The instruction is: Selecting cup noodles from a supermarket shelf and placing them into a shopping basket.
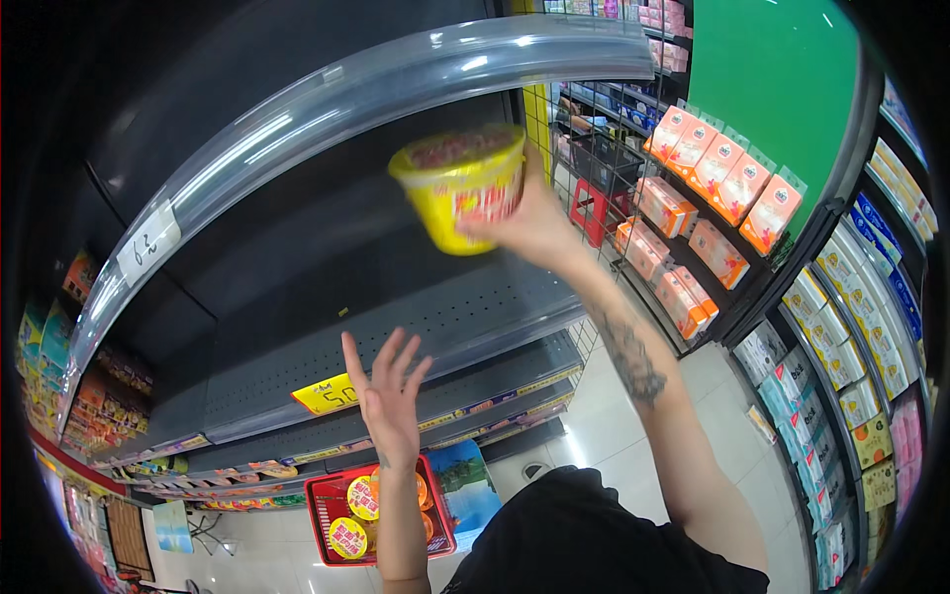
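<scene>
My right hand point(531, 215) grips a yellow tub of instant noodles point(464, 189) with red lettering, a little blurred. It holds the tub up in front of a dark metal shelf point(445, 297), below a curved clear plastic price rail point(356, 89). Lower down, my left hand point(390, 393) is empty with its fingers spread, near a yellow price tag point(326, 396) on the shelf's front edge. Beneath my left forearm stands a red plastic basket point(319, 512) holding several yellow and orange noodle tubs point(349, 537); the forearm hides part of it.
Lower shelf tiers point(475, 408) run below. A wire mesh panel point(586, 141) closes the shelf's right end. Boxed tissue packs point(772, 211) fill a rack beyond it. More stocked shelves point(853, 334) line the right side. Beside the basket is a blue picture-printed surface point(467, 490).
</scene>
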### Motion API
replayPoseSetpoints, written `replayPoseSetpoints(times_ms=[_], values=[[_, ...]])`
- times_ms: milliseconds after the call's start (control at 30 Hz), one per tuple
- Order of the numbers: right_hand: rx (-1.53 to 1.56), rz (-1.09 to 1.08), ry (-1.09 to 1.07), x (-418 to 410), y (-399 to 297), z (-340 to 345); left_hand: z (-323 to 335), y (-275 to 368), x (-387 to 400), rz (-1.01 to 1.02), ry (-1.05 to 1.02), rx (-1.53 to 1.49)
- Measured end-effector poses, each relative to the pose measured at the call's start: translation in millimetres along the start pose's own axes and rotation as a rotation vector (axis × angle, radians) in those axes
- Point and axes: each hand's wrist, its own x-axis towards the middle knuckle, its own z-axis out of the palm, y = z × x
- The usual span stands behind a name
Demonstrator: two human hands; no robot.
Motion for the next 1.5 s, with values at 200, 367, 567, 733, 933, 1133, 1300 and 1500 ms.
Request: replayPoseSetpoints(times_ms=[200, 367, 567, 733, 933, 1133, 1300, 1500], values=[[-0.113, -0.176, 0.062, 97.2, 105.0, -34.4, -19.2, -0.7, -40.9, -0.010, 0.063, -0.090], [-0.319, -0.255, 0.055, 101.8, 132.9, -37.5, -70.0, 5.2, -94.9, -0.076, 0.237, -0.037], [-0.133, -0.176, 0.039, 86.8, 127.7, -33.4, -127.9, 3.7, -169.0, -0.107, 0.684, -0.151], [-0.253, -0.198, 0.048, 87.8, 137.6, -33.5, -172.8, -13.5, -232.4, -0.131, 0.893, -0.178], [-0.262, -0.175, 0.020, 86.8, 139.1, -20.8, -204.9, -44.3, -296.6, -0.194, 1.147, -0.254], [-0.299, -0.052, -0.007, 81.5, 129.8, -18.9, -228.4, -71.8, -349.7, -0.216, 1.212, -0.347], [-0.238, -0.067, -0.008, 78.8, 138.0, -18.5, -240.7, -86.1, -383.1, -0.222, 1.370, -0.499], [-0.183, -0.033, -0.016, 78.4, 148.1, -21.7, -238.9, -105.8, -399.6, -0.225, 1.299, -0.606]])
